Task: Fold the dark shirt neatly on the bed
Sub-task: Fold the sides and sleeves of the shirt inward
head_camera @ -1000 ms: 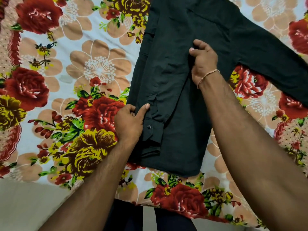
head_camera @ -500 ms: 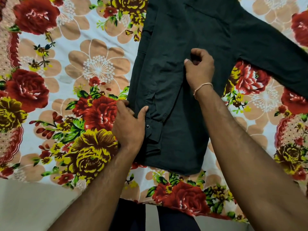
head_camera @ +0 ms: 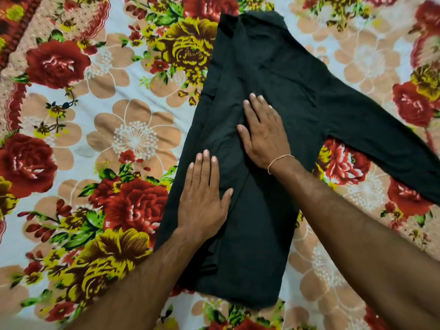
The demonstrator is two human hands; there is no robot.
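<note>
- The left hand (head_camera: pixel 202 198) is laid flat, palm down, on the dark shirt (head_camera: pixel 273 96); the fingers are straight and close together, the thumb is spread toward the other hand, and nothing is gripped.
- The right hand (head_camera: pixel 263 132) is likewise pressed flat on the cloth, fingers extended and slightly fanned, nothing being pinched or held.
- The right hand is placed just beyond and slightly right of the left hand; the two are kept near each other but apart, with a fold edge of the shirt running between them.
- A thin bracelet (head_camera: pixel 279 161) is worn at the right wrist.
- Under both palms a folded-over panel of the shirt is flattened; the shirt's body is stretched lengthwise from near the wrists away past the fingertips.
- Right of the right hand, one sleeve (head_camera: pixel 381 144) is left spread out, angled outward across the bed.
- Around the shirt on every side, the floral bedsheet (head_camera: pixel 100 144) is seen, printed with red, yellow and peach flowers.
</note>
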